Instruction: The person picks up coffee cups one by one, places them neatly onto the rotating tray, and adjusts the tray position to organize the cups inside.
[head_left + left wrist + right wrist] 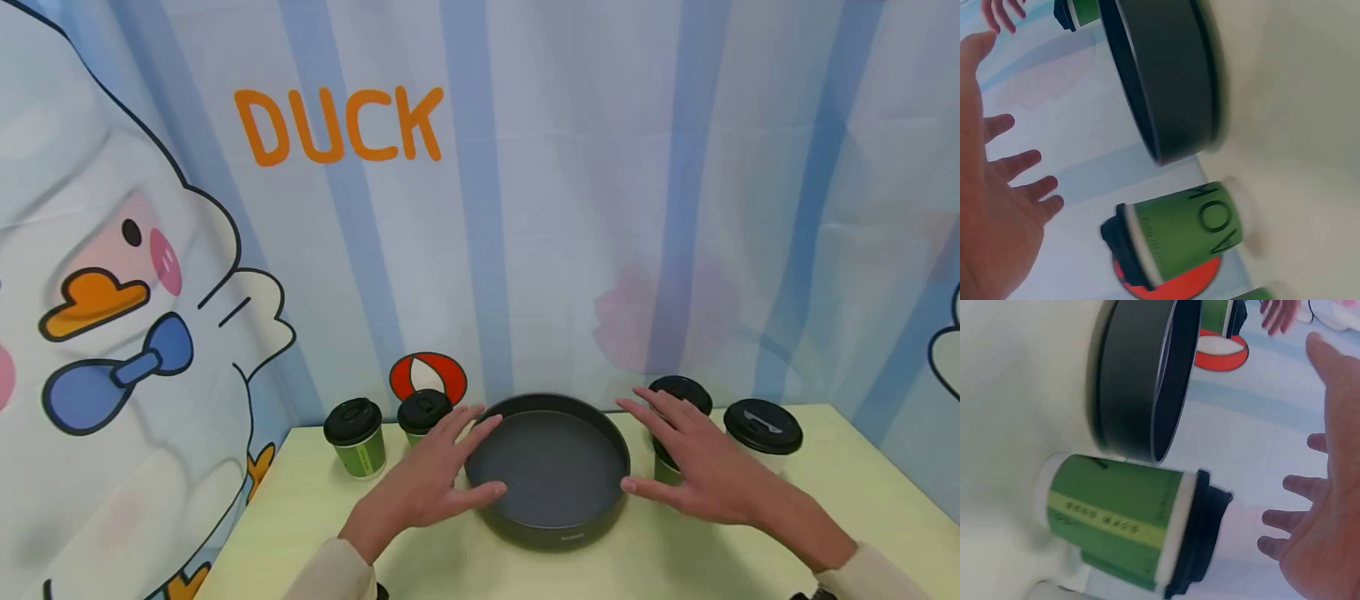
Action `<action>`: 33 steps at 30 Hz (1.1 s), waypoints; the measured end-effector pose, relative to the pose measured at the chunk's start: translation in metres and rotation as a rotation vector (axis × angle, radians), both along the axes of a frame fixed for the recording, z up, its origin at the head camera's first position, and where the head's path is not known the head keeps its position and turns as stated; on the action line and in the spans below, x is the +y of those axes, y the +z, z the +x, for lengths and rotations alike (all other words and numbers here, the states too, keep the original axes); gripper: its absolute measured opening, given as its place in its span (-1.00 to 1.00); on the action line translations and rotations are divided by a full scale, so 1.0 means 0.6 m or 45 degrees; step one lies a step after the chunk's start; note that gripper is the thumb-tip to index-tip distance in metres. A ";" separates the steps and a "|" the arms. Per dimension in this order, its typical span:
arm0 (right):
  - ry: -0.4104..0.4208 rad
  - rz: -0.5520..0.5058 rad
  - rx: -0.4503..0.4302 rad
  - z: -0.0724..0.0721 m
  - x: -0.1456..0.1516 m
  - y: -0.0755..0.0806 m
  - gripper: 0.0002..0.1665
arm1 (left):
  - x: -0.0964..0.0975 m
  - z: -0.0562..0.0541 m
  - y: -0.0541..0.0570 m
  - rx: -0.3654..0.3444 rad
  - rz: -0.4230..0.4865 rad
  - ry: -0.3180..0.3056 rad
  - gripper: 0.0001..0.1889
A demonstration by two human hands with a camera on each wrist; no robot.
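Note:
A round dark grey pan (551, 471) with upright walls sits on the table, between my two hands. My left hand (427, 483) hovers by the pan's left rim, fingers spread and holding nothing. Over on the other side, my right hand (705, 462) is held the same way, its thumb close to the right rim. In both wrist views the palms and fingers are apart from the pan wall. A green paper cup (1185, 231) with a black lid stands beside the pan under my left hand. Another green cup (1116, 515) stands under my right hand, partly hidden by it in the head view.
A green lidded cup (360, 446) stands at the far left of the pale yellow table (840, 483). Behind my right wrist is a cup with a black lid (763, 425). A hanging cloth (555, 208) with duck drawings and blue stripes closes off the back.

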State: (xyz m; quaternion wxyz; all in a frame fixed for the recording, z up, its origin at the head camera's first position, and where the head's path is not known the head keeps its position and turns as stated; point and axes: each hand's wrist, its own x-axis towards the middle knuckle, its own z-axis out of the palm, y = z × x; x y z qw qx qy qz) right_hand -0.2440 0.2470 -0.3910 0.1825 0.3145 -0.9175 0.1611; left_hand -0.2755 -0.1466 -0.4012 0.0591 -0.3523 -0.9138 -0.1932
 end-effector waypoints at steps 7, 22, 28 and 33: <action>-0.127 -0.161 -0.007 -0.006 0.023 -0.032 -0.04 | -0.010 -0.005 -0.043 -0.162 0.443 0.114 -0.44; -0.281 -0.398 0.092 -0.018 0.036 -0.091 -0.10 | -0.009 -0.019 -0.136 -0.510 1.118 0.447 -0.56; -0.323 -0.481 0.067 -0.023 0.037 -0.109 -0.09 | 0.007 -0.023 -0.156 -0.597 1.242 0.515 -0.57; -0.376 -0.533 0.045 -0.025 0.039 -0.129 -0.06 | 0.017 -0.023 -0.166 -0.643 1.299 0.533 -0.56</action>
